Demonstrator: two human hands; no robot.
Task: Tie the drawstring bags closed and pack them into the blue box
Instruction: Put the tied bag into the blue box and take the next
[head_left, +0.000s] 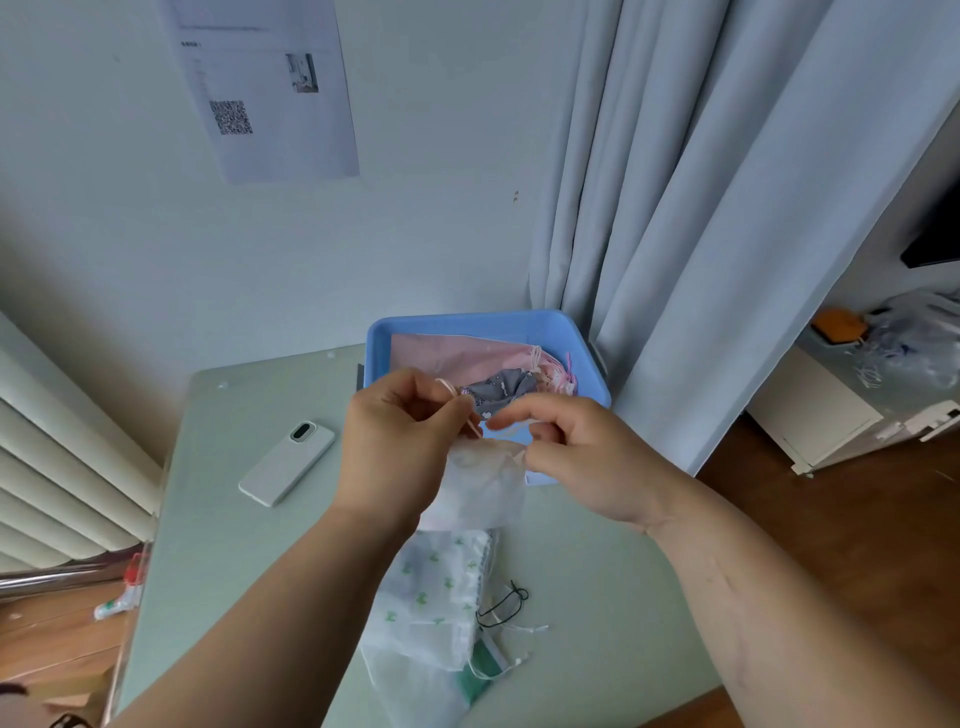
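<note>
**While both hands work a cord, much is out of sight**

Since the two hands crowd together just in front of the blue box (470, 321), its near wall and part of its floor are covered. I can only count what shows behind the knuckles. A pink bag (457, 353) lies flat along the bottom with a grey patterned bag (501, 389) on top of it, and pink and pale cords are bunched toward the box's right side. Whether more lies beneath, I cannot tell.

The left hand (400, 441) pinches a pink cord (451, 388) between thumb and curled fingers, raised in front of the box. The right hand (587, 457), fingers curled, pinches the gathered mouth of a white bag (483, 488). That bag hangs between the two hands on the near side of the box, above the surface (234, 519). Fingers mask the cord's crossing, so whether it is tied is unclear.

Nearer than the box, under the forearms, a heap of pale bags (436, 597) lies on the surface, one of them printed with small green shapes. How many it holds is hard to say. A black cord (504, 603) trails from its right edge, and something green (485, 670) pokes out underneath. Left of the box lies a white phone (288, 462), face down.
</note>
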